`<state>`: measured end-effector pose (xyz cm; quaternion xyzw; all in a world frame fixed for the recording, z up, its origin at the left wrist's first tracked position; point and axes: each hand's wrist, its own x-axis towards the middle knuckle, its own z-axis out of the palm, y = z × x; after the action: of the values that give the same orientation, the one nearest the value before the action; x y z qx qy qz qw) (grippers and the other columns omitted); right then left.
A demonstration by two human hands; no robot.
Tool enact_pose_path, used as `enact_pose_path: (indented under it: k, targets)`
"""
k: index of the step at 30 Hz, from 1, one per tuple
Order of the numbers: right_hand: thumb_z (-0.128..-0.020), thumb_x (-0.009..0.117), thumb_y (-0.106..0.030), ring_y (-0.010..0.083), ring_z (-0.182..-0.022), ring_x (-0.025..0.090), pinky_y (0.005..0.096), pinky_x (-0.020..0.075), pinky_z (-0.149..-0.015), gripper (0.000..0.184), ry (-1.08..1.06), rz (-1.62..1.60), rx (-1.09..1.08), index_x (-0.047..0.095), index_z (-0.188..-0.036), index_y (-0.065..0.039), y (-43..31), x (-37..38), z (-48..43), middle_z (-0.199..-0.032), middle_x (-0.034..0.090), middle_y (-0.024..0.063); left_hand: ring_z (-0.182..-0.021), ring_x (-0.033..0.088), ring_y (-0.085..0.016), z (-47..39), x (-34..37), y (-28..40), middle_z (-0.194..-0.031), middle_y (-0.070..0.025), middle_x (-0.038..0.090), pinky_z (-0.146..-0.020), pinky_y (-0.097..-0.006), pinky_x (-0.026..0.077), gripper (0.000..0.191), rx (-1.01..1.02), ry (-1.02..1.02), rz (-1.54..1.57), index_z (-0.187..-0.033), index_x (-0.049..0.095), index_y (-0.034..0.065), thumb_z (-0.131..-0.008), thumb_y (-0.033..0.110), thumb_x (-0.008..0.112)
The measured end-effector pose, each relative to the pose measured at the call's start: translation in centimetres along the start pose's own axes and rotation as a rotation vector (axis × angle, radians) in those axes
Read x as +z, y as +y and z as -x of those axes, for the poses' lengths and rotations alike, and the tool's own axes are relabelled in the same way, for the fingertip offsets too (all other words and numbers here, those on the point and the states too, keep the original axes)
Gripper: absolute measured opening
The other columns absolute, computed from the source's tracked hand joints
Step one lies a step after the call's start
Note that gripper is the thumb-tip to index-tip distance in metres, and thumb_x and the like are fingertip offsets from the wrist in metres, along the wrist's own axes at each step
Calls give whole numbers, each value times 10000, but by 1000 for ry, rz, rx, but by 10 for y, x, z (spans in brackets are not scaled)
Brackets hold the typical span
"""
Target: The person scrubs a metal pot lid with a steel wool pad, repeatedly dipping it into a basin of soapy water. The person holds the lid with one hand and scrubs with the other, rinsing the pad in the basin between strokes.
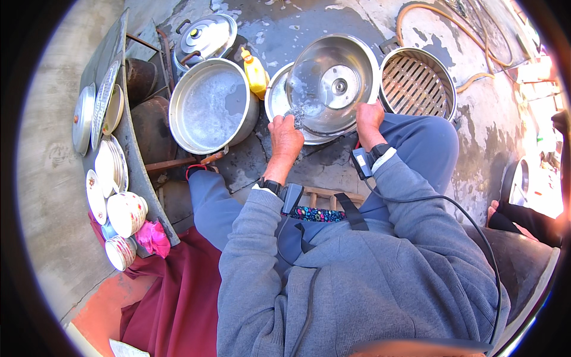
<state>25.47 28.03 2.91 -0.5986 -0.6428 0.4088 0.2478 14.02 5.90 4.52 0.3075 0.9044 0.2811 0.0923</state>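
A round, shiny metal lid or bowl (312,80) with a central fitting is tilted above a metal basin (277,91). My right hand (370,118) grips its lower right rim. My left hand (286,135) is closed on a grey scouring pad (295,117), which touches the lower left of the shiny piece. To the left stands a large aluminium pot (209,107) with cloudy water in it. Behind that pot a yellow squeeze bottle (255,75) stands upright. A steamer pot with a slatted bottom (417,85) is beside my right knee.
A domed metal lid (207,38) lies at the back left. Stacked plates (107,167), floral bowls (127,214) and a pink cloth (153,238) rest on a ledge at left. An orange hose (437,10) curves across the wet concrete. Another person's legs (519,218) show at far right.
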Motion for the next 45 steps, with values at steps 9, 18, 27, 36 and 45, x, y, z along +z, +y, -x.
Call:
enact_pose_path:
  k: [9,18,27,36,45]
  targets:
    - [-805,633,-141,419,-956,703,454,544,-838,354,30,25,-242,718,-1148,-136,-44,-12,3,-949,750,183,-1040,517,-474,2,-3,2,-1106,-243,569,-890,-560,458,297,21,28,19,-1035,664,30,-745,-25,628]
    - [-776,613,-51,388,-895,711,427,551,-805,453,32,-35,-449,707,-1213,-124,-79,-21,-1,-936,745,166,-1040,527,-464,1,-4,6,-1096,-237,583,-906,-543,455,341,23,46,15,-1071,679,27,-737,-19,630]
    - [-779,628,-53,376,-959,721,399,554,-865,500,12,-119,-549,688,-1274,-98,-103,-27,-15,-1030,749,197,-1051,551,-423,-4,-7,8,-1070,-213,613,-920,-507,438,400,61,87,-12,-1115,698,10,-719,-4,641]
    - [-781,627,-36,382,-1045,698,396,548,-917,533,-61,-101,-654,669,-1310,-93,-133,-39,-16,-1149,722,204,-1056,554,-417,-7,-11,11,-1062,-216,616,-917,-502,433,404,69,116,-27,-1115,692,1,-715,-16,639]
    - [-758,649,-10,373,-1051,694,395,551,-913,534,-96,-74,-843,678,-1285,-92,-163,-46,-12,-1146,719,174,-1034,512,-458,-31,-25,16,-1103,-237,584,-917,-534,436,385,115,188,18,-1134,663,14,-754,-30,622]
